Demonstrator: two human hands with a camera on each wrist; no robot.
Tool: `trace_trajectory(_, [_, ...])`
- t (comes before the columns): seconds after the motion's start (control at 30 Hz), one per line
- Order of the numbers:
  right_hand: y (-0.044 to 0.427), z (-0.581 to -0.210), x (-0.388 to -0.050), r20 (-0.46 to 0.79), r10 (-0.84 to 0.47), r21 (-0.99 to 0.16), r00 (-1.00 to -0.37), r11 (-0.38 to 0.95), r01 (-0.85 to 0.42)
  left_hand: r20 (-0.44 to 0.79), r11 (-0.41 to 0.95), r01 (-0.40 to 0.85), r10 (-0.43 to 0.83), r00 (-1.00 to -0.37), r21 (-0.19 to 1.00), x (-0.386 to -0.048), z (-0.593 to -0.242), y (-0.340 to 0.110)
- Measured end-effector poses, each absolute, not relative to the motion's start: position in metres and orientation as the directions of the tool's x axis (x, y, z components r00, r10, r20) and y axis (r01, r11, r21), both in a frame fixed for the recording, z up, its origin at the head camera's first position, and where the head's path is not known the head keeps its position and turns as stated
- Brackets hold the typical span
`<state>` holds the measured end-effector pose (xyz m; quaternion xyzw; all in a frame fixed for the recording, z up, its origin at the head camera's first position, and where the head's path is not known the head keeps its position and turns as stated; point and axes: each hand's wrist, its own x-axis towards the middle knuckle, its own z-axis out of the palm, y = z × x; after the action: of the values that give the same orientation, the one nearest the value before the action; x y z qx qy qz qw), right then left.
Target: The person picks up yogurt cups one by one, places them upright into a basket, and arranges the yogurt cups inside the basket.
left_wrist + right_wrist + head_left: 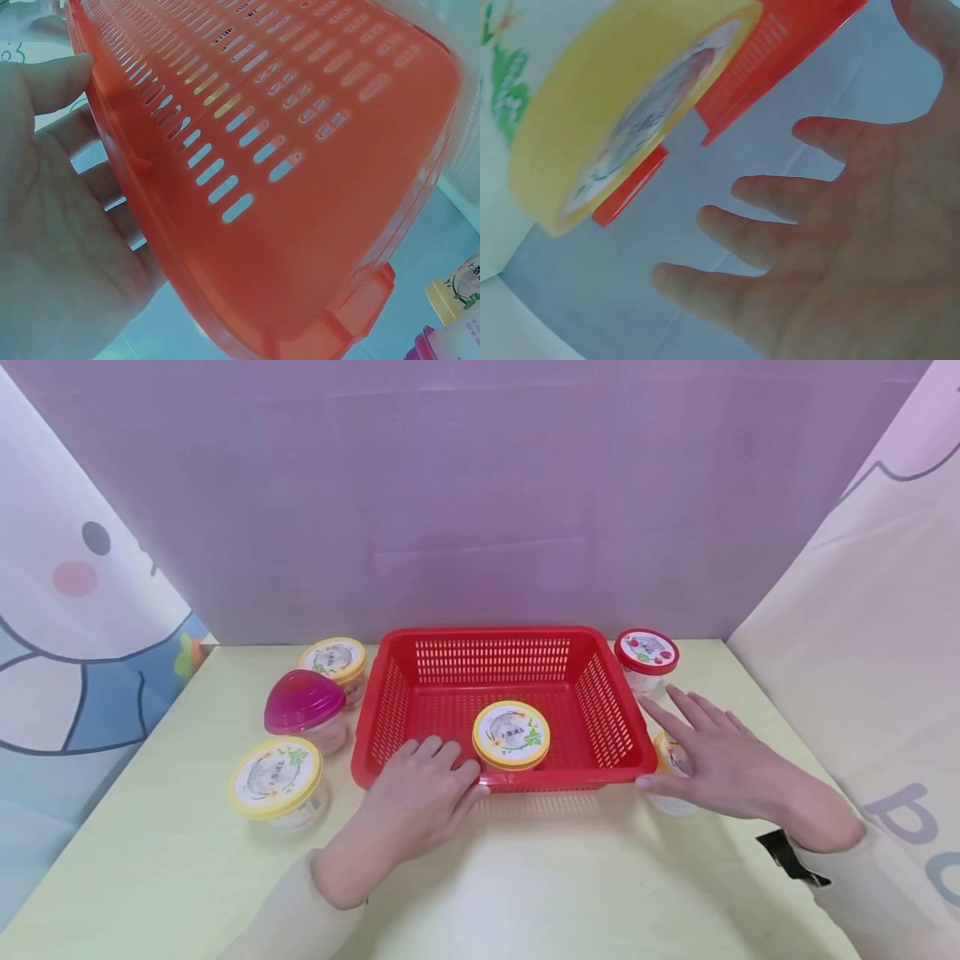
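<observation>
A red plastic basket (465, 693) holds one yellow-lidded tub (512, 735) near its front wall. My left hand (420, 797) grips the basket's front rim, fingers over the edge and thumb outside; in the left wrist view the hand (67, 210) lies along the rim of the basket (225, 262). My right hand (723, 764), fingers spread, hovers over a yellow-lidded tub (672, 806) right of the basket and partly hides it. In the right wrist view the spread hand (810, 232) holds nothing, beside a large yellow lid rim (585, 127).
Left of the basket stand two yellow-lidded tubs (276, 781) (335, 658) and a tub with a domed magenta lid (303, 703). A red-lidded tub (647, 650) stands at the basket's back right. A purple backdrop (480, 502) rises behind the table (555, 893).
</observation>
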<state>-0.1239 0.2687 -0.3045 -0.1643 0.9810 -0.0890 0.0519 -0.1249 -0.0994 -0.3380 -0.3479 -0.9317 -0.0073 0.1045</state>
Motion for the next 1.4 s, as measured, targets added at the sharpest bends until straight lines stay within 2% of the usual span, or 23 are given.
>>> trace_trajectory(0.33, [0.288,-0.314,-0.126,-0.145,-0.274,-0.171,-0.951,0.954,-0.248,0.204,0.757,0.651,0.649,-0.733,-0.067,-0.125,-0.338,-0.100])
trace_trajectory(0.73, [0.291,-0.322,-0.134,-0.172,-0.273,-0.160,-0.947,0.956,-0.246,0.204,0.758,0.649,0.646,-0.735,-0.060,-0.125,-0.338,-0.100])
trace_trajectory(1.4, [0.294,-0.330,-0.142,-0.037,-0.303,-0.141,-0.952,0.945,-0.295,0.201,0.757,0.650,0.648,-0.735,-0.065,-0.125,-0.338,-0.099])
